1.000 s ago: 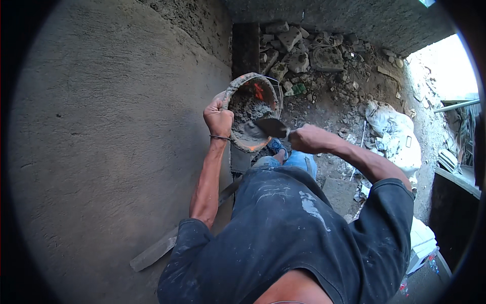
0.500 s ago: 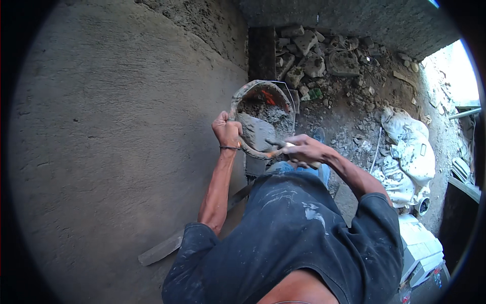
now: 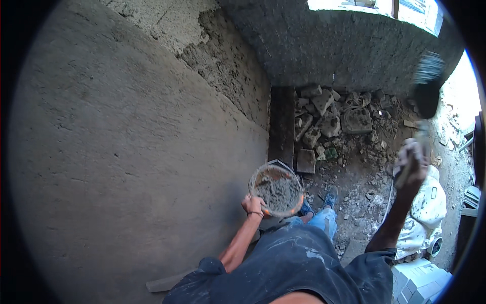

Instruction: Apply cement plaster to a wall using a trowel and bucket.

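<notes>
My left hand [image 3: 253,203] is closed on the rim of a round orange bucket [image 3: 300,198] crusted with grey mortar. Wet grey mortar [image 3: 278,194] fills the inside of the bucket, which stands close to the wall. Out to the far right, my right hand [image 3: 411,161] is raised and wrapped round the handle of a trowel. Motion smears the trowel's dark blade [image 3: 428,99], which points away from me; I cannot make out whether mortar is on it.
At left rises a wide plastered wall [image 3: 152,152], with a rough wet patch [image 3: 228,66] toward the corner. Broken stones and rubble [image 3: 331,124] lie at the foot of the far wall [image 3: 314,50]. White sacks [image 3: 425,202] and stacked pale blocks [image 3: 420,278] are to my right.
My right hand has lifted the trowel out of the bucket and swung it up and right. My left hand still grips the rim. The view has tilted toward the far wall.
</notes>
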Demonstrator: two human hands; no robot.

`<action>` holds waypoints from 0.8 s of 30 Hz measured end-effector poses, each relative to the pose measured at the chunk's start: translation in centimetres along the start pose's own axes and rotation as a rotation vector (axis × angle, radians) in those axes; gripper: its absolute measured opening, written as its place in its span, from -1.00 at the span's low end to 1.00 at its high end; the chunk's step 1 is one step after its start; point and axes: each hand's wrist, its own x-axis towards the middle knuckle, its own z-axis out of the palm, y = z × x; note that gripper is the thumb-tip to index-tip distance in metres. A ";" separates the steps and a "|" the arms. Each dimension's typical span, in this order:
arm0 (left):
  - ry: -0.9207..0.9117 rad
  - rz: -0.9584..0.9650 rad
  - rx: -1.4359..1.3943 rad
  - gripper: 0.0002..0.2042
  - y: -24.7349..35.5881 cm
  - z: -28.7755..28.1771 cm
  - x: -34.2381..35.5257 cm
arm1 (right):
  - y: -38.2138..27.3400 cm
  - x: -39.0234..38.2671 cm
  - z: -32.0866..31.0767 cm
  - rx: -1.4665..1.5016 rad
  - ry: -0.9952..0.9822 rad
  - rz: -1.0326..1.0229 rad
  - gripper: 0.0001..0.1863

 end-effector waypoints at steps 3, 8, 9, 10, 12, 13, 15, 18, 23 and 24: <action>0.004 0.044 0.038 -0.89 -1.3 -1.4 0.1 | -0.8 3.7 2.0 -0.169 0.404 -0.382 -0.60; -0.021 0.057 -0.047 -0.91 -8.6 -4.8 1.7 | 6.2 7.4 10.3 -0.679 0.804 -0.547 -0.71; -0.015 0.101 0.022 -0.91 -8.0 -4.9 0.8 | 9.3 7.9 12.4 -0.598 0.666 -0.581 -0.76; -0.030 0.149 0.092 -0.90 -7.0 -4.4 0.0 | 13.4 9.1 14.8 -0.540 0.516 -0.797 -0.94; -0.267 0.012 -0.057 -0.90 -3.3 -1.6 -1.0 | 30.9 14.5 18.8 -1.200 0.486 -0.683 -0.62; -0.202 -0.186 -0.258 -0.90 -3.3 -4.6 -1.7 | 29.3 7.7 30.8 -0.895 -0.071 -0.235 -0.71; -0.080 0.162 0.210 -0.92 -2.2 -5.5 -2.6 | 26.2 -3.8 40.6 -0.881 -0.273 -0.510 -0.56; 0.031 0.132 0.010 -0.90 -6.9 -6.8 0.1 | 18.8 -11.3 39.1 -0.370 -0.421 -0.404 -0.32; 0.008 0.514 0.230 -0.95 -1.1 -4.7 -0.1 | 16.7 -10.0 21.4 -0.484 -0.964 -0.280 -0.32; -0.060 0.145 -0.067 -0.95 2.9 -3.4 -1.0 | 17.8 -8.8 17.4 -0.533 -0.998 -0.271 -0.34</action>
